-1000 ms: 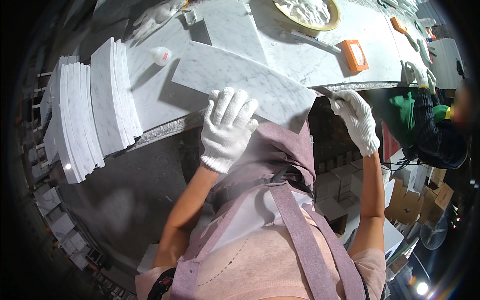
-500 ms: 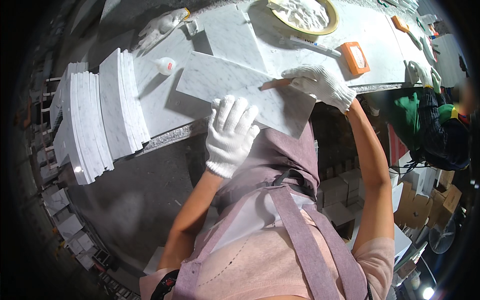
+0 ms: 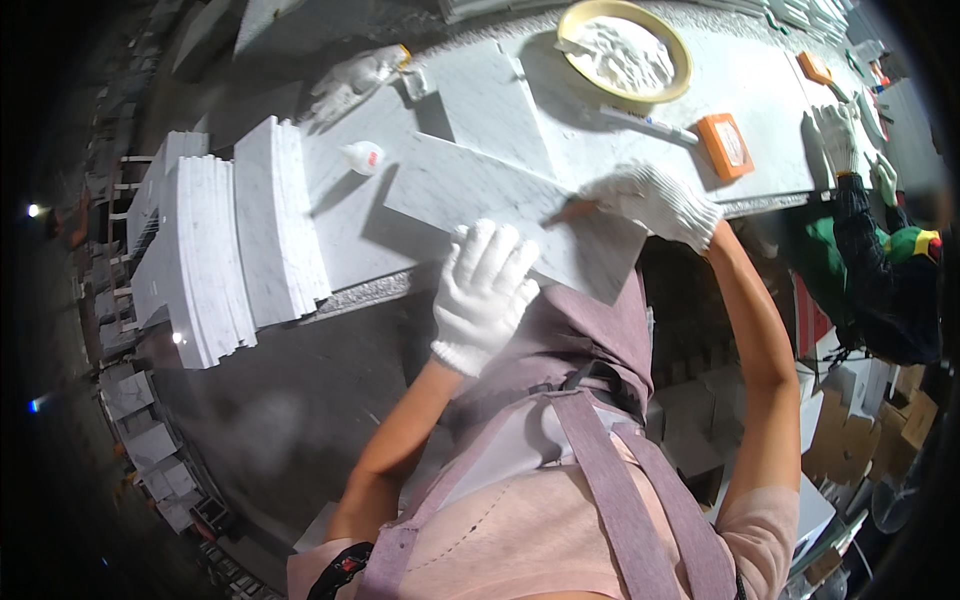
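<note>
"Since the marble slab [image 3: 470,180] lies slantwise over the bench [image 3: 780,110], can you explain its position?"

"It covers a part of a second slab [image 3: 490,95], and its near corner reaches past the bench edge, above the apron [image 3: 600,325]. I suppose that this overhang makes its edges easier to reach."

"And how are the hands?"

"The left hand [image 3: 485,298] is spread wide and holds nothing, with its fingertips at the near edge. Probably it steadies the slab; how strongly it presses, I cannot tell. The right hand [image 3: 655,203] is closed around a thin brown tool [image 3: 572,212], which points across the slab's face. It seems held rather flat, perhaps for better control, but its kind is not clear to me."

"Why are the small things farther away?"

"The yellow bowl [image 3: 684,68], the marker [image 3: 650,125] and the orange block [image 3: 727,147] lie beyond the slab, toward the right; the small bottle [image 3: 362,157] is to its left. Such placing seems to leave free room for both hands. The stacked slabs [image 3: 275,220] stand tightly together, I think to save space."
</note>
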### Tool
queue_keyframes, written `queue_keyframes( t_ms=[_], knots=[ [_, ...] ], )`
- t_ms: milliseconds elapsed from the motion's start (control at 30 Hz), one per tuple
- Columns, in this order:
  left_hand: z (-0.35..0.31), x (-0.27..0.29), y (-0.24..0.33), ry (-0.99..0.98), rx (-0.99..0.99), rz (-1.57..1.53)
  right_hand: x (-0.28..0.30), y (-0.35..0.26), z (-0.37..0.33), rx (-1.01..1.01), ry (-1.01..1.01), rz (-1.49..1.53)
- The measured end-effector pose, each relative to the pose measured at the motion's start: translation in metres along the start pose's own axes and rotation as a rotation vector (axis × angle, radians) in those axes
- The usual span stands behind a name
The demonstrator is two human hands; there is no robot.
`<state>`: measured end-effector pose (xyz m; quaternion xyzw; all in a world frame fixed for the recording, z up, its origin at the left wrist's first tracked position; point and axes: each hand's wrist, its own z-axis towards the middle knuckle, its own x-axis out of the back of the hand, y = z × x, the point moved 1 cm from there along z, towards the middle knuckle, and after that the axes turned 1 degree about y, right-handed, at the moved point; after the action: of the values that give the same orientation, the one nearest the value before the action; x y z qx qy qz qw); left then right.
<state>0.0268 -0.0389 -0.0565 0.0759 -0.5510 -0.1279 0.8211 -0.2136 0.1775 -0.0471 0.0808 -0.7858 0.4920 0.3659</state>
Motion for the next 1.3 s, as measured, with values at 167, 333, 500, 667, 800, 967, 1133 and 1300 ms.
queue_keyframes(
  t_ms=[167,333,500,667,800,967,1133,1300],
  knots=[
    [0.012,0.02,0.001,-0.082,-0.025,-0.022,0.052,0.008,-0.065,-0.089,-0.035,0.227],
    [0.039,0.034,0.006,-0.024,-0.037,-0.092,0.016,0.035,-0.137,-0.191,0.538,0.913],
    [0.067,0.016,0.045,-0.12,-0.141,-0.01,-0.088,0.038,-0.135,-0.171,0.651,1.492],
    [0.091,0.017,0.048,-0.334,-0.243,-0.937,-0.132,0.032,-0.131,-0.225,0.729,1.831],
    [0.147,0.02,-0.051,-0.146,0.234,-0.24,-0.134,0.035,-0.139,-0.221,0.673,1.536],
    [0.197,0.016,-0.145,-0.21,0.393,0.383,-0.148,0.034,-0.15,-0.275,0.567,1.809],
    [0.211,-0.009,-0.165,-0.429,0.614,0.447,-0.156,0.026,-0.156,-0.311,0.65,1.836],
    [0.223,-0.016,-0.174,-0.209,0.822,0.462,-0.151,0.021,-0.157,-0.354,0.673,1.668]
  ],
)
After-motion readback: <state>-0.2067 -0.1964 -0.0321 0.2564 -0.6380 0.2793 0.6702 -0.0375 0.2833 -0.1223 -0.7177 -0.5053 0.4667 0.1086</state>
